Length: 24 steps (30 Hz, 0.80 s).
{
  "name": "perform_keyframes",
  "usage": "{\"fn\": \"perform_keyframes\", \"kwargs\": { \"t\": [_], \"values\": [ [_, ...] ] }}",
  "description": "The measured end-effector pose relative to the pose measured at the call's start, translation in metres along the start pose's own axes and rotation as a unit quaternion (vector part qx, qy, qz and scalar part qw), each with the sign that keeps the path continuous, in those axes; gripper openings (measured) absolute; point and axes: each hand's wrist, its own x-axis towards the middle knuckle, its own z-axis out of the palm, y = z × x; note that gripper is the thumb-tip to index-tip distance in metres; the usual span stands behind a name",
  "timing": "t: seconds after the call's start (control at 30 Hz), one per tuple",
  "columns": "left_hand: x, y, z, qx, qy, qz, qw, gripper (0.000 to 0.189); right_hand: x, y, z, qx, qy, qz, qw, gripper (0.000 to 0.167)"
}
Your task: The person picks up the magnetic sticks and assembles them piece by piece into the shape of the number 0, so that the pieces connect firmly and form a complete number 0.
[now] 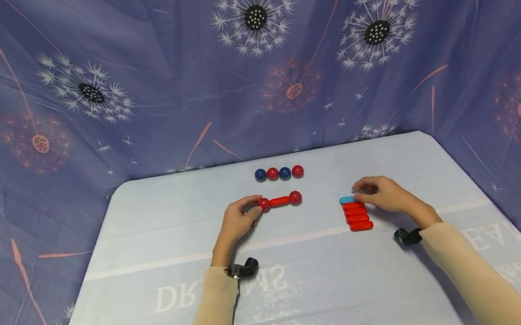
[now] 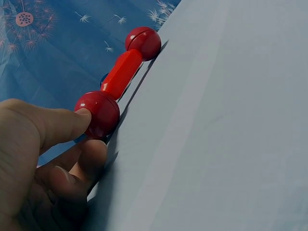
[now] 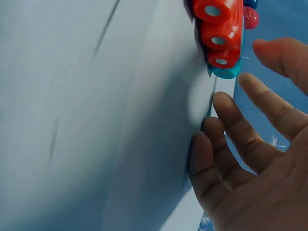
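Observation:
My left hand (image 1: 241,222) pinches the left red ball (image 2: 98,113) of a joined piece between thumb and fingers. A red stick (image 1: 279,201) links that ball to a second red ball (image 1: 295,197), and the piece lies level across the table. My right hand (image 1: 384,194) is around the right end of a light blue stick (image 1: 346,200), its thumb and fingers spread apart in the right wrist view. Directly below the blue stick, several red sticks (image 1: 359,219) lie side by side in a stack-like row. Their ends show round silver discs in the right wrist view.
Behind the joined piece, blue and red balls (image 1: 285,173) stand in a short row near the table's back edge. A white cloth with printed letters covers the table (image 1: 321,289). A purple dandelion-patterned curtain (image 1: 166,86) hangs behind and at both sides.

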Motion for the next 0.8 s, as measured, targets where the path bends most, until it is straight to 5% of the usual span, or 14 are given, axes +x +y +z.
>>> {"fn": "perform_keyframes", "kwargs": {
  "t": [0.8],
  "values": [
    [-0.0018,0.0013,-0.0004,-0.016,-0.004,-0.005,0.9999,0.032,0.006,-0.006,0.0059,0.006,-0.029,-0.007,0.9995,0.021]
  ]
}}
